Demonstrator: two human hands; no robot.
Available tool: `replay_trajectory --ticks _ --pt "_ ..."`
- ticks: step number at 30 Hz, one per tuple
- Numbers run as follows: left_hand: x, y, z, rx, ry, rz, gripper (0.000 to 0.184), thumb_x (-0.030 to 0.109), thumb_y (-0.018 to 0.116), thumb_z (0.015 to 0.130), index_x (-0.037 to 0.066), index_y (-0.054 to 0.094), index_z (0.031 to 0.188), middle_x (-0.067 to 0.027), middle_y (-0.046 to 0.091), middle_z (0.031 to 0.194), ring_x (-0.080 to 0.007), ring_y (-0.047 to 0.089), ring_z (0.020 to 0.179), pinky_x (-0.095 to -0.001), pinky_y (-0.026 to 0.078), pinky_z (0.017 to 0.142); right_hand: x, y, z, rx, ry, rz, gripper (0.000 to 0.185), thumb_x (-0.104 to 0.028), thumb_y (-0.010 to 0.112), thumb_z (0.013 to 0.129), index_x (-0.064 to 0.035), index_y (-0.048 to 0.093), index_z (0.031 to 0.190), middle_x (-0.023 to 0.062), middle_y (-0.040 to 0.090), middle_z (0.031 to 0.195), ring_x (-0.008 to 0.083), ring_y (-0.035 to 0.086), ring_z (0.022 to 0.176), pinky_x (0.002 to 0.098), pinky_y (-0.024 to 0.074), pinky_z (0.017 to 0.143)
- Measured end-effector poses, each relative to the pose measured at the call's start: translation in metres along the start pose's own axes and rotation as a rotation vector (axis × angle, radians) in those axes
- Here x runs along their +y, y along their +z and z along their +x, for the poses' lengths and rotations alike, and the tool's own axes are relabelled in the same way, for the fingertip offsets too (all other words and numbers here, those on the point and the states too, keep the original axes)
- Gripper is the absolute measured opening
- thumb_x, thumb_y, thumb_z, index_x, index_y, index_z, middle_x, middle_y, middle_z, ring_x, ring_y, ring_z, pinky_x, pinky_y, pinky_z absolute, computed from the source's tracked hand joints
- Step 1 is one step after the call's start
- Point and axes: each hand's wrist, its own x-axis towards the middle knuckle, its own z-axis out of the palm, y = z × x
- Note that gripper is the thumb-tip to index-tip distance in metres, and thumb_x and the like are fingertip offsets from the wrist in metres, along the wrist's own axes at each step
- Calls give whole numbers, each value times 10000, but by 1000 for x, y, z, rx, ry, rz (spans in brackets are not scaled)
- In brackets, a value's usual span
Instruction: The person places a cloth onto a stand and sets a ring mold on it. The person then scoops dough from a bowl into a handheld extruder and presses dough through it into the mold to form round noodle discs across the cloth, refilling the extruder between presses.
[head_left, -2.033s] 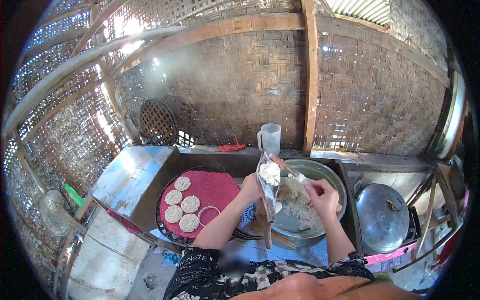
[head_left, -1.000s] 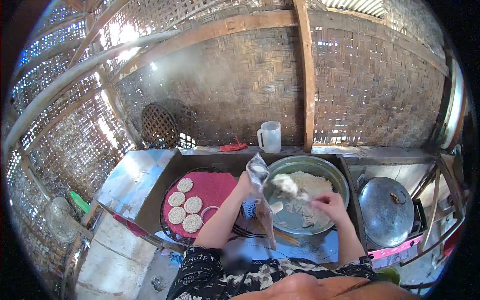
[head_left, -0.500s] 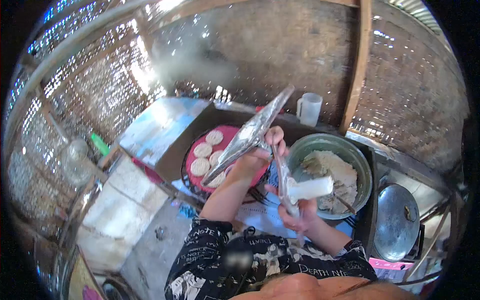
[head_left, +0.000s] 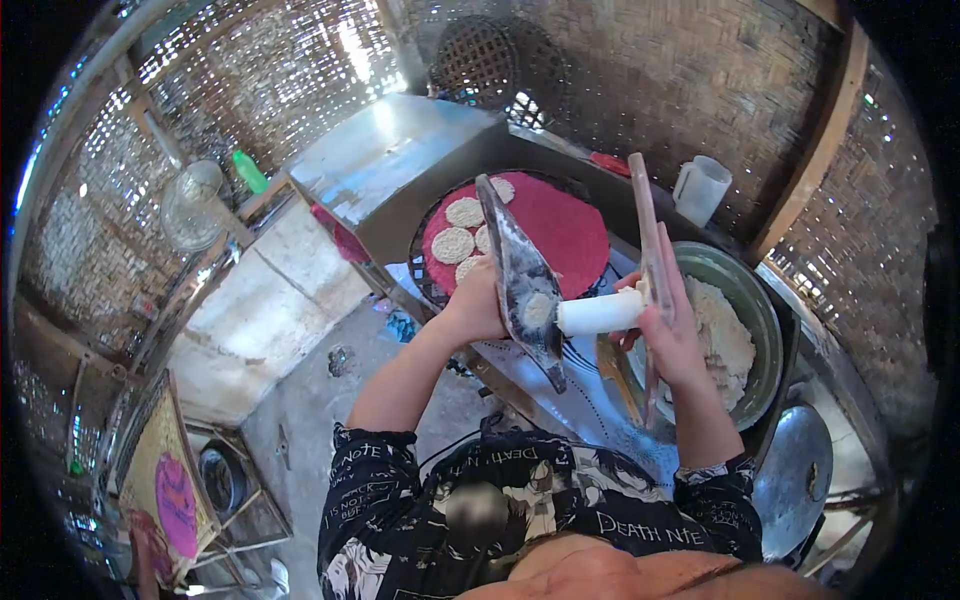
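My left hand (head_left: 478, 302) is closed around the wooden body of a hand dough press (head_left: 508, 235), long and pointed at both ends. Its face is tilted toward the right, with whitish dough (head_left: 538, 310) smeared around the middle. My right hand (head_left: 675, 335) grips the press's plunger, a long wooden crossbar (head_left: 650, 225) with a white cylinder (head_left: 598, 313) sticking out to the left. The cylinder's end is right beside the dough-smeared middle of the body; whether it touches is unclear. Several pale, stringy dough rounds (head_left: 452, 245) lie on a pink round mat (head_left: 570, 225) behind my left hand.
A green basin (head_left: 768, 345) of crumbly dough (head_left: 722, 340) stands at the right, by a clear plastic jug (head_left: 703, 188). A metal lid (head_left: 797, 470) lies at lower right. Dark woven baskets (head_left: 475, 62) hang at the back wall. A pink-patched tray (head_left: 178, 500) stands lower left.
The view has shifted. My right hand has turned the plunger, so its cylinder points left toward the press body instead of right. The body has tilted the other way, showing its dough-smeared face.
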Motion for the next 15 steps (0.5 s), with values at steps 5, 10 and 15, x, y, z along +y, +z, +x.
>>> replay_trajectory --ticks 5,10,15 --pt "12 -5 -12 71 19 310 417 253 675 559 121 613 950 -74 614 936 -236 570 927 -377 381 889 3 15 12 -103 -441 -697 864 -391 670 708 -40 235 1367 161 506 941 286 548 768 321 467 609" --pt "8 -3 -25 66 -87 248 328 257 680 535 117 638 829 -70 626 864 -233 608 798 -360 435 831 3 35 7 -79 -528 -860 884 -457 674 686 -32 273 1349 131 516 924 268 543 765 342 477 593" --pt "-8 -4 -26 146 28 293 313 272 685 529 125 648 803 -63 626 808 -216 613 763 -346 447 820 17 46 13 -37 -486 -843 913 -474 677 678 -13 260 1348 135 517 949 269 539 768 338 473 597"
